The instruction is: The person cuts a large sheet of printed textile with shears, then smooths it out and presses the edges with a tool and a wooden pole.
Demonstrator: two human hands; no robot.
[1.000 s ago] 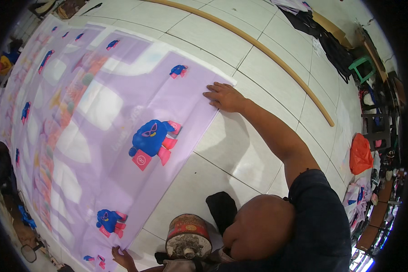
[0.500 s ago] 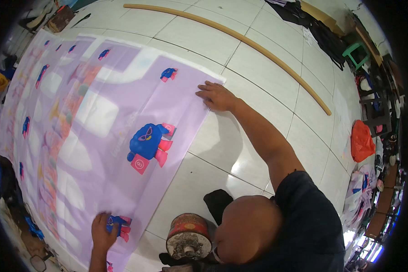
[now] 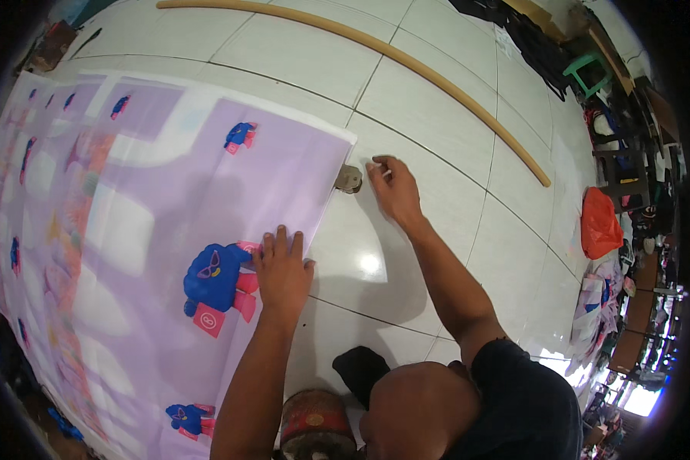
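Bare floor (image 3: 437, 100) tiles lie open ahead of you, between the lilac cloth (image 3: 130, 230) and the long wooden pole (image 3: 376, 50); only a small round weight (image 3: 349, 179) interrupts them, while clutter (image 3: 613, 192) crowds your far right.

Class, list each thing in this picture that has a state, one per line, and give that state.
Lilac printed cloth: spread flat on the tiled floor.
Left hand: flat, pressing the cloth's edge.
Right hand: on the floor beside a small round object.
Long wooden stick: lying on the floor.
Orange bag: slumped on the floor.
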